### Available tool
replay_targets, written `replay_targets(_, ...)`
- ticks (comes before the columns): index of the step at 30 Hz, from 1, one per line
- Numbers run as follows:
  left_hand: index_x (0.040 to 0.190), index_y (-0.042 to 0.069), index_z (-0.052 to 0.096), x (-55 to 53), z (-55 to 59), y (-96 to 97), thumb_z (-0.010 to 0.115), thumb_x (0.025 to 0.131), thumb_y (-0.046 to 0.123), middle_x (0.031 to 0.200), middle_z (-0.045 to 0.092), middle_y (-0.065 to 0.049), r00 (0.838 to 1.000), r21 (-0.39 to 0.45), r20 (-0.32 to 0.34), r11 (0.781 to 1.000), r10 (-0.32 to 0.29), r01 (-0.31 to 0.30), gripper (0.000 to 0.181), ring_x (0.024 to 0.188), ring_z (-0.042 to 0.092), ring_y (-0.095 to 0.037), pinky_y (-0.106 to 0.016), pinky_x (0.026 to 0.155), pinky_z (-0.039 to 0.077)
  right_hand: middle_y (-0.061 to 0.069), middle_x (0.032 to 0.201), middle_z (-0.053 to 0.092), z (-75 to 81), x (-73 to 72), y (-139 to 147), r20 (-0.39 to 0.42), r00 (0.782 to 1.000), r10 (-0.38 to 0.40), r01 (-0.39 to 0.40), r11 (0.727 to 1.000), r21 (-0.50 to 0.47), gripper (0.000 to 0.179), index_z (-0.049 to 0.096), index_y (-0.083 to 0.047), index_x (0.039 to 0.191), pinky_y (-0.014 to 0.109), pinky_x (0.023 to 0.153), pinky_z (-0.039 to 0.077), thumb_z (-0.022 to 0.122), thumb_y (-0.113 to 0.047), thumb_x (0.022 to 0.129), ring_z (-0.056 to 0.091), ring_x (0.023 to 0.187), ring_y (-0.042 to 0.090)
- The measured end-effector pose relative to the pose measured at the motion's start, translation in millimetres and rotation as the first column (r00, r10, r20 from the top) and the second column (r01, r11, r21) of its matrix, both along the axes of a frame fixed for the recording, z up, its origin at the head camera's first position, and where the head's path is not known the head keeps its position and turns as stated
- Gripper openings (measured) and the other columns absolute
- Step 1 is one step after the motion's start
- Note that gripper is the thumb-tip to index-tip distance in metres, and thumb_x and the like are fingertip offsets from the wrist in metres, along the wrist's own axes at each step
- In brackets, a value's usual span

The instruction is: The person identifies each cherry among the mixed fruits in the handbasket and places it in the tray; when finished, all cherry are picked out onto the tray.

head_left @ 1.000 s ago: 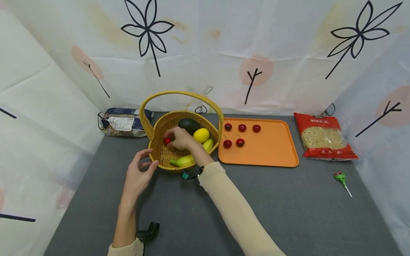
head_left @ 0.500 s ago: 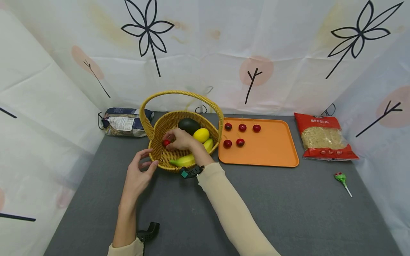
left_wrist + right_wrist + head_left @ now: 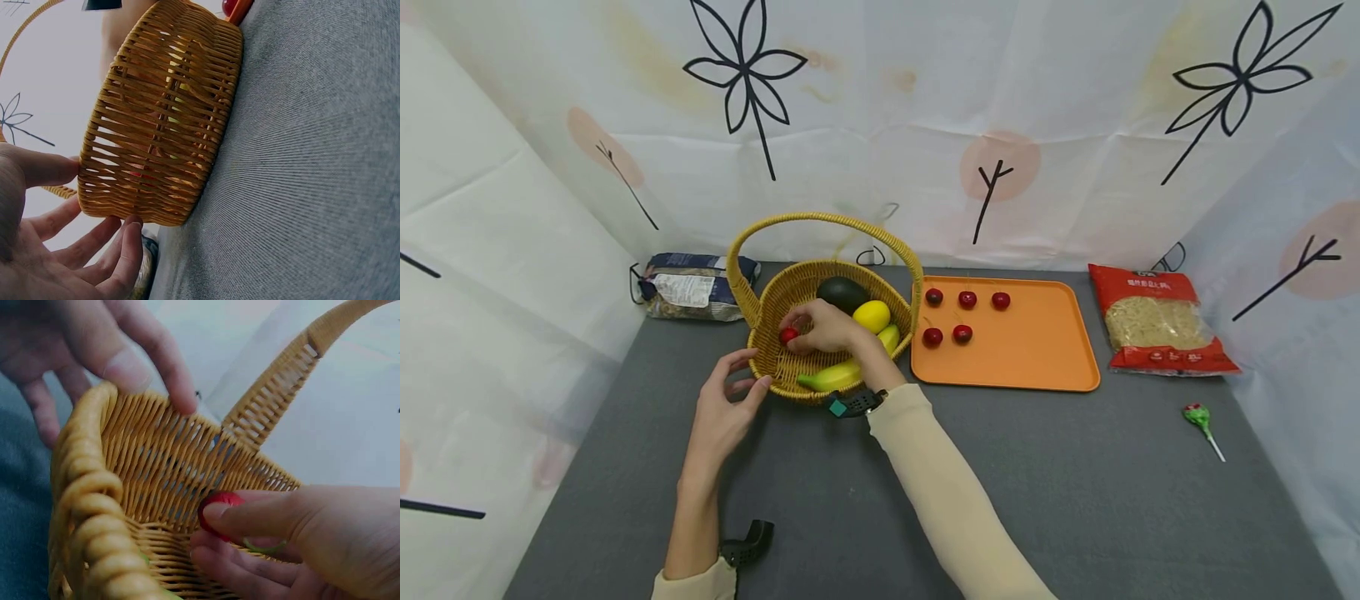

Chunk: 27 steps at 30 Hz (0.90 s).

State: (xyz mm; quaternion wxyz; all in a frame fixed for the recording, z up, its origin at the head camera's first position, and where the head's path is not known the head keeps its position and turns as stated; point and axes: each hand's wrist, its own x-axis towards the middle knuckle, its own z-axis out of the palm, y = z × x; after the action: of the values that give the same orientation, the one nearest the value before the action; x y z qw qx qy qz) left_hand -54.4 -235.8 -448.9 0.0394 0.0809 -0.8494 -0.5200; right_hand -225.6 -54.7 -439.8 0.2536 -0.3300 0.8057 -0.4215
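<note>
In the head view, a yellow wicker basket [image 3: 786, 362] with a tall handle holds a dark green avocado-like fruit [image 3: 841, 295], a lemon [image 3: 872, 317] and bananas [image 3: 829, 378]. My right hand [image 3: 827, 327] reaches inside and pinches a red cherry [image 3: 220, 499] between thumb and fingers, near the basket's left inner wall. A green stem shows below the cherry in the right wrist view. At the basket's left end my left hand [image 3: 727, 408] holds the rim and wall, its thumb on the rim and other fingertips against the outside, as the left wrist view [image 3: 81, 250] shows.
An orange tray [image 3: 1037, 350] with several cherries [image 3: 967, 300] lies right of the basket. Farther right are a red food bag [image 3: 1161, 321] and a green-wrapped lollipop [image 3: 1198, 418]. A dark blue bag [image 3: 692, 287] lies behind left, against the white curtain [image 3: 880, 125].
My right hand, with the cherry, has shifted slightly left inside the basket. My left hand and the basket have stayed in place.
</note>
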Motion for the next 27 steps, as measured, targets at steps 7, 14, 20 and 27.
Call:
replay_targets(7, 0.158, 0.013, 0.051, -0.9, -1.7, -0.4, 0.070, 0.108, 0.024, 0.162, 0.051, -0.018, 1.000, 0.017, -0.015, 1.000, -0.002, 0.003, 0.055, 0.137, 0.064, -0.041, -0.006, 0.091, 0.048, 0.013, 0.131, 0.073, 22.6, 12.4, 16.5, -0.018, 0.997, 0.080, -0.082, 0.992, -0.093, 0.035, 0.071, -0.007, 0.136, 0.025, 0.098, 0.058, 0.076, -0.017, 0.102, 0.070, 0.118, 0.024)
replay_targets(14, 0.156, 0.012, 0.052, -0.7, -2.5, 1.3, 0.071, 0.107, 0.023, 0.160, 0.052, -0.019, 0.999, 0.021, -0.036, 1.000, -0.002, 0.003, 0.054, 0.137, 0.064, -0.041, -0.005, 0.090, 0.048, 0.013, 0.129, 0.071, 54.1, 32.5, 60.2, -0.037, 0.989, 0.144, -0.148, 0.968, -0.204, 0.032, 0.068, -0.004, 0.131, 0.028, 0.091, 0.063, 0.076, -0.012, 0.101, 0.078, 0.097, 0.025)
replay_targets(20, 0.156, 0.012, 0.053, 0.5, -2.1, 2.6, 0.070, 0.108, 0.023, 0.159, 0.053, -0.019, 0.999, 0.012, -0.039, 1.000, 0.002, -0.001, 0.052, 0.133, 0.066, -0.042, -0.006, 0.089, 0.049, 0.014, 0.124, 0.070, 75.6, 53.4, 118.3, -0.051, 0.984, 0.170, -0.178, 0.946, -0.271, 0.031, 0.068, -0.003, 0.130, 0.029, 0.081, 0.062, 0.075, -0.007, 0.100, 0.075, 0.088, 0.030)
replay_targets(27, 0.155, 0.011, 0.053, 0.3, -2.4, 3.1, 0.070, 0.108, 0.021, 0.158, 0.053, -0.020, 0.999, 0.015, -0.050, 1.000, -0.002, 0.002, 0.052, 0.134, 0.065, -0.042, -0.006, 0.089, 0.049, 0.020, 0.129, 0.070, 74.7, 61.3, 200.6, -0.141, 0.981, 0.136, -0.178, 0.920, -0.350, 0.038, 0.068, 0.002, 0.134, 0.030, 0.088, 0.063, 0.072, 0.006, 0.097, 0.071, 0.092, 0.025)
